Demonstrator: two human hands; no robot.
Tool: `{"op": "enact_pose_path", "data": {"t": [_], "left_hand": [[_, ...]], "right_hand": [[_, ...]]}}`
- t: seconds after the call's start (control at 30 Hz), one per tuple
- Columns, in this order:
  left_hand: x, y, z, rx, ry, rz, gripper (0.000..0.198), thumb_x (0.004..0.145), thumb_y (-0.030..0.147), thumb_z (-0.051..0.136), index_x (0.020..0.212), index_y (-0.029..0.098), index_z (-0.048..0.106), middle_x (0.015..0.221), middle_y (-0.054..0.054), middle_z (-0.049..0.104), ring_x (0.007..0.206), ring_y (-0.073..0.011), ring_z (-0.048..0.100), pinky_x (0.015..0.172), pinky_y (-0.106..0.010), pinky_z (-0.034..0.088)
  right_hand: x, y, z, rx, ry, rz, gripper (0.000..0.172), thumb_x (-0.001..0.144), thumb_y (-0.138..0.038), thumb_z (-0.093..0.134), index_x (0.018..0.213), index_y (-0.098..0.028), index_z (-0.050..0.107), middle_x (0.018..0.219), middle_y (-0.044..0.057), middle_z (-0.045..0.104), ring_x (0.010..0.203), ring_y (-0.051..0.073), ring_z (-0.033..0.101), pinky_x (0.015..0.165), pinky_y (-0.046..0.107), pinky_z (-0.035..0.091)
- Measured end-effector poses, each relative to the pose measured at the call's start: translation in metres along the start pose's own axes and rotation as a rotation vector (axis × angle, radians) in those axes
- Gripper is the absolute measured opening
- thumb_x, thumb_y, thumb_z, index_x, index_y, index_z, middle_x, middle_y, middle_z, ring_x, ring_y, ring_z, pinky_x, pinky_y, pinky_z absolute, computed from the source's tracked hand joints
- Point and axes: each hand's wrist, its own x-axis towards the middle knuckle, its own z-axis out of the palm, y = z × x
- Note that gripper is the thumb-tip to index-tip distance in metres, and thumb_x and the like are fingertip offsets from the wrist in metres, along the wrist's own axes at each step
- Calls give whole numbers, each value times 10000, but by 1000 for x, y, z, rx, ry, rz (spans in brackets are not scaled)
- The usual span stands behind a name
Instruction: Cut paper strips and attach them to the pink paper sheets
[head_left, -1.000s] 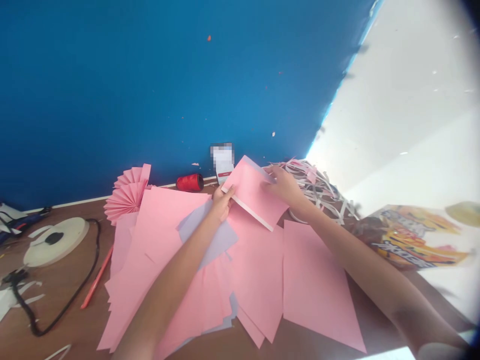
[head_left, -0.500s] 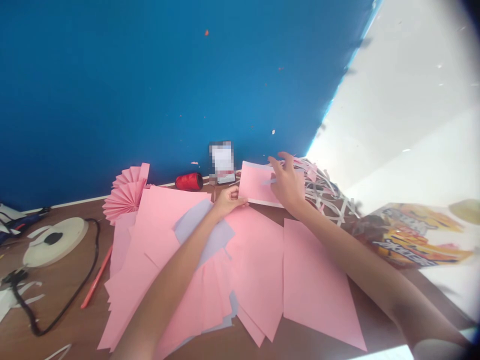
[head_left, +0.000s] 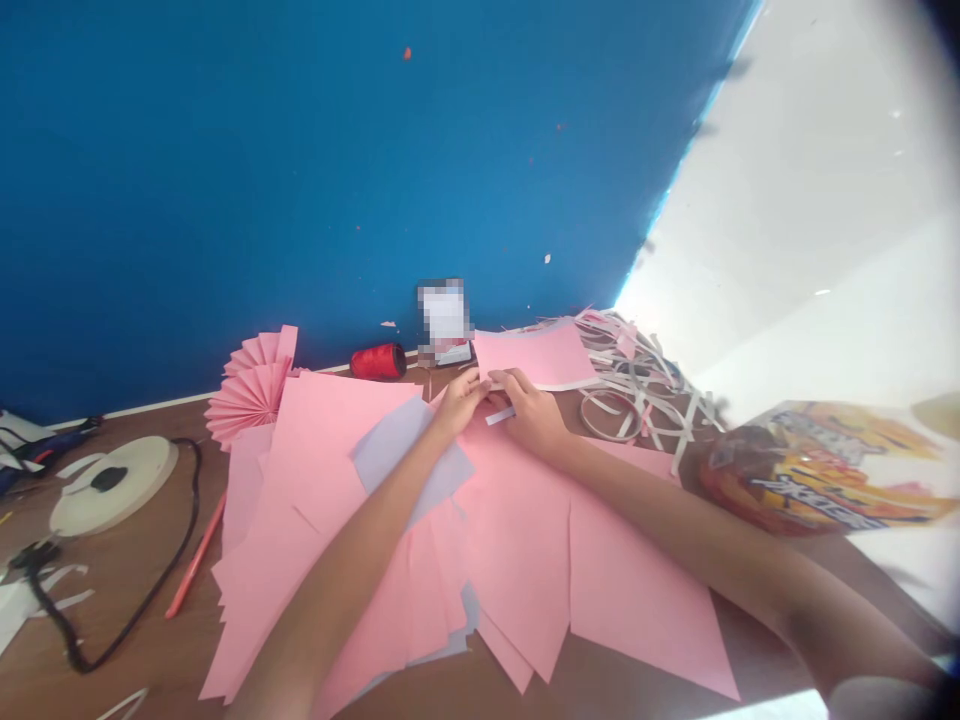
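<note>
1. Two hands meet at one pink sheet [head_left: 536, 358], far back on the table [head_left: 600, 680]: the left hand [head_left: 459, 402] pinches its near corner, apparently steadying it.
2. Bent fingers on the right hand [head_left: 534, 415] crowd that same edge; a white strip [head_left: 500, 415] pokes out beneath, whether gripped, impossible to tell.
3. Larger pink sheets [head_left: 517, 520] spread nearer the person, seemingly for easy reach.

Clock centred on the left hand [head_left: 459, 402] and the right hand [head_left: 535, 418]: twelve's walled off, solid blue wall [head_left: 495, 160]! The pale-edged pink sheet [head_left: 538, 358] blocks one, a paper-strip tangle [head_left: 651, 385] crowds three, a red thread spool [head_left: 377, 361] bars ten. But look at six, a lane over flat pink sheets [head_left: 517, 540], between left forearm [head_left: 352, 560] at seven and right forearm [head_left: 675, 525] at four! Bare brown tabletop [head_left: 622, 680] opens at five.
</note>
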Motion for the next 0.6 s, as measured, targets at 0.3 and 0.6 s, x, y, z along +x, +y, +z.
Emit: {"op": "enact_pose_path", "data": {"t": [0.3,0.6], "left_hand": [[-1,-2,-2,88,126,-61,301,787,467,596,740,176,536,694,-4,621,653,-165,622,579,-262,491],[-1,1,-10,70,26,-29,248,804,397,597,842,159,657,712,-27,647,665,-155,612,631,-258,471]], "right_hand": [[0,4,2,30,-2,-39,546,742,-30,417,1238,-248,485,1153,51,592,857,183,611,565,241,386],[1,5,-1,105,33,0,528,720,-45,431,1206,-242,492,1122,37,618,844,179,626,593,246,406]]}}
